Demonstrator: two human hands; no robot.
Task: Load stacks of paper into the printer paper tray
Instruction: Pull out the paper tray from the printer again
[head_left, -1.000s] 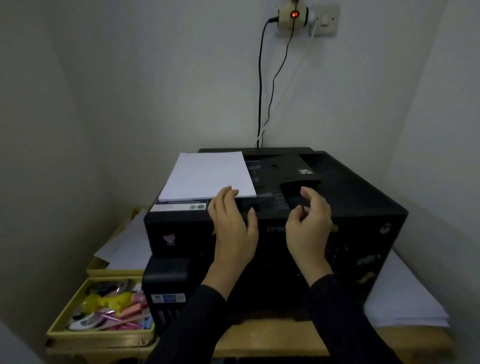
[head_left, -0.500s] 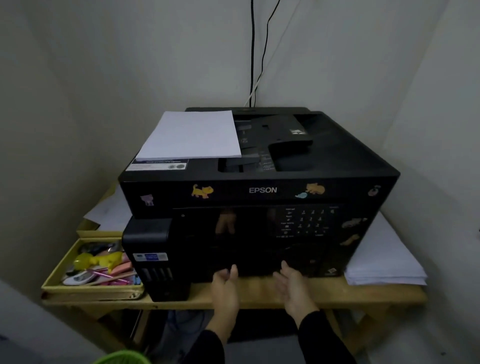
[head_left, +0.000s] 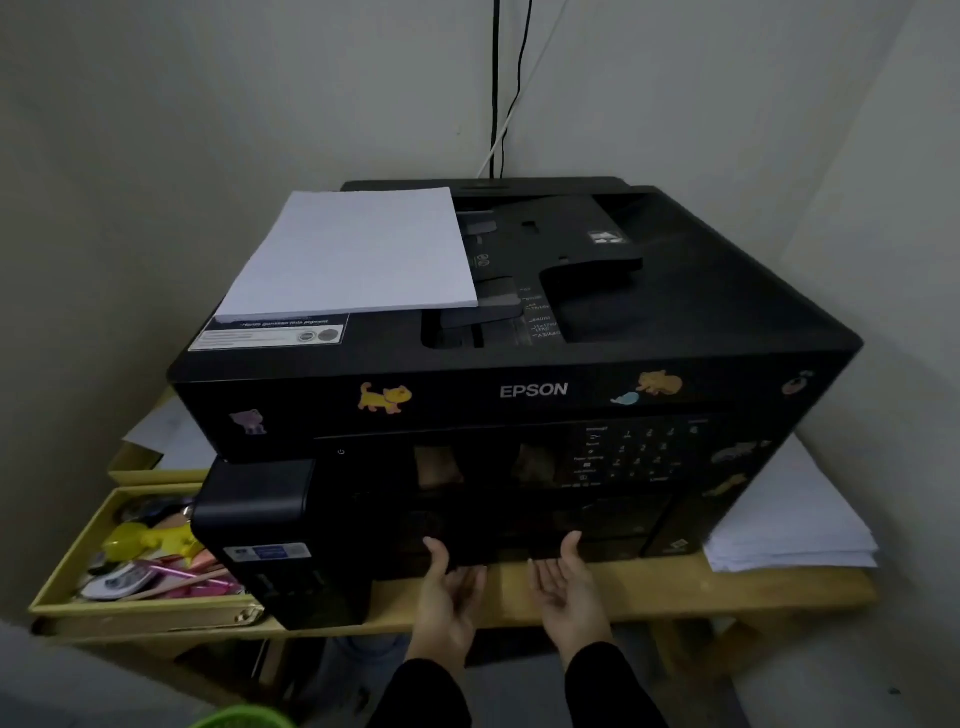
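Note:
A black Epson printer with animal stickers stands on a wooden table. A white stack of paper lies flat on the left of its top. My left hand and my right hand are palm-up at the printer's bottom front edge, side by side, with the fingertips reaching under the dark lower front where the paper tray sits. The fingers are apart and hold nothing. Whether they touch the tray's lip is too dark to tell.
A yellow tray of pens and small items sits left of the printer. Loose white sheets are piled at its right, and more paper behind the left. Walls close in on three sides. Cables run down the back wall.
My hands have left the printer's top and dropped to its bottom front edge, now palm-up and closer under it. The view has tilted down and drawn nearer.

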